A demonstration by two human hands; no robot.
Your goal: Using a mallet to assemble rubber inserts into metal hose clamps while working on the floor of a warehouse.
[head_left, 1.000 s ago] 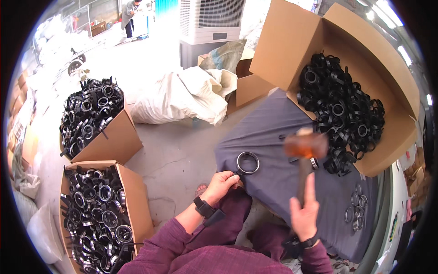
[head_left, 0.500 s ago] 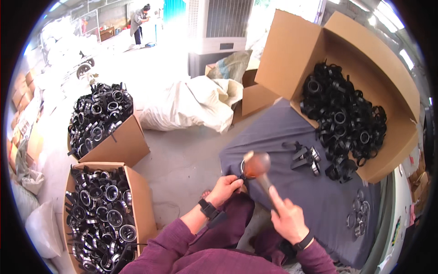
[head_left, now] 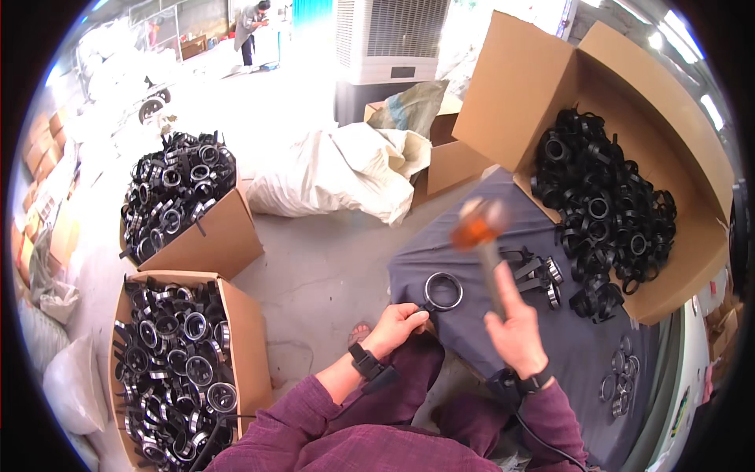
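Note:
My left hand [head_left: 399,327] pinches the dark stem of a black-and-silver ring [head_left: 459,293], whose round part rests at the edge of the grey cloth-covered table [head_left: 566,354]. Wrapped round the handle of a mallet [head_left: 479,228] is my right hand [head_left: 515,334]. The mallet's orange head is blurred and hangs up and to the right of the ring, apart from it. Several similar stemmed rings [head_left: 544,277] lie on the cloth beyond my right hand. Nearer the right edge sits a small group of loose silver rings [head_left: 620,379].
A big open carton [head_left: 503,86] of black rings tilts at the table's far right. Two cartons of ringed parts stand to my left, one near [head_left: 250,346] and one farther [head_left: 208,240]. White sacks [head_left: 314,177], an air cooler [head_left: 389,47] and a distant person [head_left: 248,35] are ahead.
The mallet has lifted off the ring and swung up and right with my right hand. My left hand still holds the ring's stem. The whole view has shifted slightly.

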